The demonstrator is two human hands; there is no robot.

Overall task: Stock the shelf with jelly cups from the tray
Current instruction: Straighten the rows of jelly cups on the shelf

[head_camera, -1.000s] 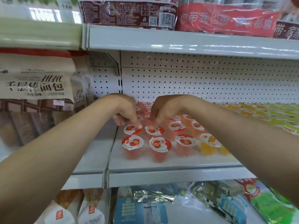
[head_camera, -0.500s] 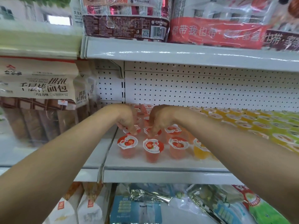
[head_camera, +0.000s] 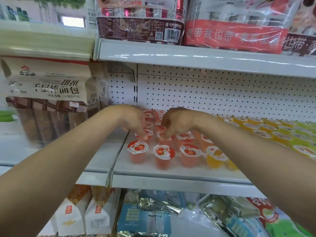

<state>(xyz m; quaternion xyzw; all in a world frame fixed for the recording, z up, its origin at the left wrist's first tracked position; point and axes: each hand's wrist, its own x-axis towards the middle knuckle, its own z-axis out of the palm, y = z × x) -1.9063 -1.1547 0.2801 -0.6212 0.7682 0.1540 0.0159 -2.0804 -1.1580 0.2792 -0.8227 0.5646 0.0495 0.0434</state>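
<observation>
A: White first: the painted metal shelf (head_camera: 179,181), front lip nearest. What stands on it?

B: Front row, four clear plastic jelly cups with printed foil lids, upright, set back from the lip: three red strawberry cups (head_camera: 163,155), then one orange cup (head_camera: 216,157) at their right. Same four, same places as a second ago.

A: The hands?

B: One row back. Left hand (head_camera: 132,122): fingers bent down, tips on the lid of the second-row left cup (head_camera: 145,134). Right hand (head_camera: 176,124): likewise, tips at the lid rim of the neighbouring second-row cup (head_camera: 166,136). Whether they are pinching or only pressing, I cannot tell; the knuckles hide the cup walls. Neither hand has left its cup over the last second. Only the view has shifted, taking in more of the upper shelf.

A: Meaning?

B: My reading is that both cups are down on the shelf and being squared into the row, not yet let go. Next step is probably release and withdrawal without knocking the front row.

A: Farther in?

B: More red cups behind the hands, running to the white pegboard back (head_camera: 205,93). Rightward, rows of yellow cups (head_camera: 256,127), then green cups (head_camera: 304,134). The tray is out of view, so I can't tell how much stock remains.
</observation>
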